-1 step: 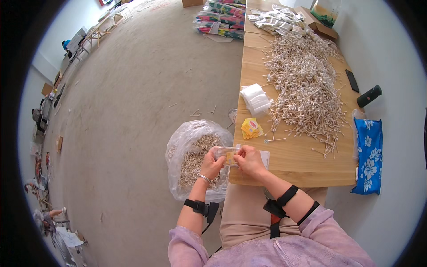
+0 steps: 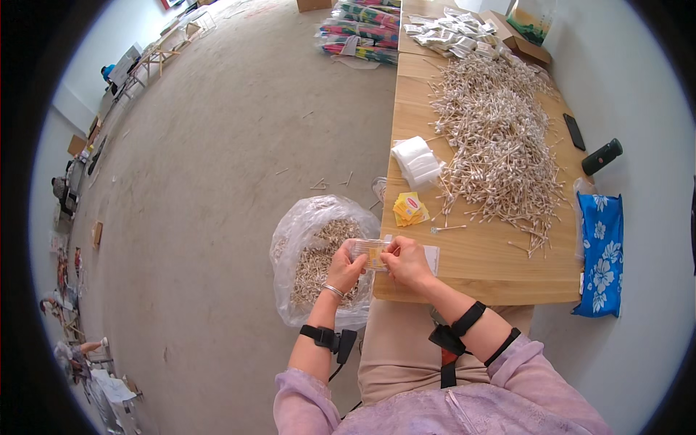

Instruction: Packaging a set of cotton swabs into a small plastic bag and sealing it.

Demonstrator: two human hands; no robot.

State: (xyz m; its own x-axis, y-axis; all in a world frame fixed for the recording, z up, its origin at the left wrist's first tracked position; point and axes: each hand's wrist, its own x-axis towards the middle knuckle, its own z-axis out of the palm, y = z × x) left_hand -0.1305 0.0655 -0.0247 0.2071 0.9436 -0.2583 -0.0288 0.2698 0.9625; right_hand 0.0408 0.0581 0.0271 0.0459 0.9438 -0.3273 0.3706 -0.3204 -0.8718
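Nothing moved; packet [image 2: 371, 252] pinched between both hands' fingers [image 2: 391, 250].

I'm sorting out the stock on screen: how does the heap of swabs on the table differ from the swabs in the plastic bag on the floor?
The heap of swabs is spread loose and open across the wooden table; the bagged swabs sit gathered inside a clear plastic bag. The heap covers far more area. The heap looks whiter, the bagged ones more tan. Both are thin sticks lying jumbled.
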